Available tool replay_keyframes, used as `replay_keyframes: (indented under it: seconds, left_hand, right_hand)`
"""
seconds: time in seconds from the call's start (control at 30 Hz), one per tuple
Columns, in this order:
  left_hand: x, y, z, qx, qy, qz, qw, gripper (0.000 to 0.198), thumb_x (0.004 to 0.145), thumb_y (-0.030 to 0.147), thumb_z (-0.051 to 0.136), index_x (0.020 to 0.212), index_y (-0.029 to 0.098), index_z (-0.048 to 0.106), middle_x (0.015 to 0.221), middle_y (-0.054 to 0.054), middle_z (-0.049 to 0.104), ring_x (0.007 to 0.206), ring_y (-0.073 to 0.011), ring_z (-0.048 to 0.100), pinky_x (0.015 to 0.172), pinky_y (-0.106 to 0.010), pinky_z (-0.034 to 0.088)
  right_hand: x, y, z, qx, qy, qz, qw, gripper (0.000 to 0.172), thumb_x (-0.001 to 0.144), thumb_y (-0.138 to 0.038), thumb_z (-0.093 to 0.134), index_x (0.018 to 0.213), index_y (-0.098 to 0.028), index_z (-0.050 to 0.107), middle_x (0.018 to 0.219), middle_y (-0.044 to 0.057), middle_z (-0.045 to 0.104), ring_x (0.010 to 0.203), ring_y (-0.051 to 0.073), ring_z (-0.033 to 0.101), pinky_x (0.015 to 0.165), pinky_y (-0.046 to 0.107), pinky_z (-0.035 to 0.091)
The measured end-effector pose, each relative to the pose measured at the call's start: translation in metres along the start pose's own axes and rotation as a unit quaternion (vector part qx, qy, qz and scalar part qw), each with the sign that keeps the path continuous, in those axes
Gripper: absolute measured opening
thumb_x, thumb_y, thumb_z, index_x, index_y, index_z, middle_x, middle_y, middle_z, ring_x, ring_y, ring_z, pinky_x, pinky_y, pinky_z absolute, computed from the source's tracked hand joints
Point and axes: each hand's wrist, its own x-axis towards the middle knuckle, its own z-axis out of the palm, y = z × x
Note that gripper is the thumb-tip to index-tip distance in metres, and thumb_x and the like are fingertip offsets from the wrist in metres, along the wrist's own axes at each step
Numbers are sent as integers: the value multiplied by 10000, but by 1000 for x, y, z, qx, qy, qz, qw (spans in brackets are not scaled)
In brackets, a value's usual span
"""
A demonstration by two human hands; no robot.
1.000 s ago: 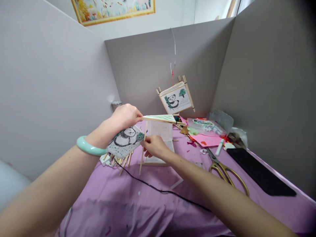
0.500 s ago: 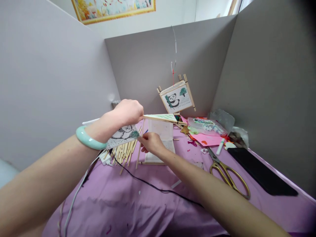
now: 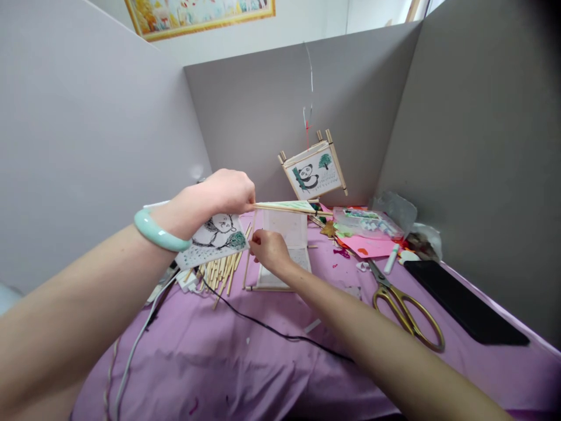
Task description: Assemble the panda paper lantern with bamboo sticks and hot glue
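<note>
Left hand (image 3: 232, 192), centre of frame: fingers clamped on the near end of a stick-edged panel (image 3: 300, 204) with green marks, which points toward the right of the frame. Right hand (image 3: 269, 250), just below: fingertips pinched together on a thin stick (image 3: 245, 275), which stands steeply beside the right edge of a panda panel (image 3: 213, 254). Cannot tell whether that panel's edge is in the pinch too.

Panda panel hangs below the left wrist, left of centre, above a heap of loose sticks (image 3: 221, 278). A white panel (image 3: 284, 225) shows behind the right hand; joins between panels are hidden.

Step in hand, as judged: stick and panda panel edge being brought together. The next move seems to call for a steady left hold and small right-finger adjustments to keep the edge even.

Containers: clear plastic box (image 3: 346, 224), right of centre, beyond a pink sheet (image 3: 381, 247); small pale and bluish pieces inside, plus something green-patterned, on or in it unclear. Clear plastic bag (image 3: 435, 238), farther right; brownish contents, not identifiable.

Panda lantern (image 3: 316, 173) hangs upper centre from a red cord, tilted.
</note>
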Motion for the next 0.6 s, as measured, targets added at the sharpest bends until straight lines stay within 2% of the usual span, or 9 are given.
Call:
replay_keyframes:
  seconds: [0.13,0.23,0.4,0.6]
  left_hand:
    - [-5,0,-3,-7,33,15,999,346,820,458,476,935,296,759,802,-70,729,667,-179,566,549,-275,327]
    - [-5,-1,-4,-7,38,14,999,339,819,456,474,936,309,757,797,-64,727,648,-180,558,521,-276,304]
    - [-4,0,-3,-4,41,5,999,332,824,460,486,947,304,751,804,-63,721,656,-168,548,524,-270,301]
    - [-6,-1,-1,-29,44,-12,999,323,824,462,516,964,285,748,803,-69,718,678,-179,545,589,-298,357]
  right_hand:
    - [2,-2,-1,-27,18,-3,999,194,825,-265,510,741,-195,670,737,41,711,640,142,646,512,212,354]
    - [4,-2,-4,-48,24,-6,999,192,825,-263,511,768,-194,680,729,47,712,646,150,642,514,221,340]
    - [6,-2,-6,-82,23,-10,996,221,844,-294,500,831,-189,694,797,74,725,725,180,651,545,235,350]
    - [7,-2,-9,-105,6,-13,994,241,859,-315,492,901,-188,693,862,94,726,780,203,657,585,242,379]
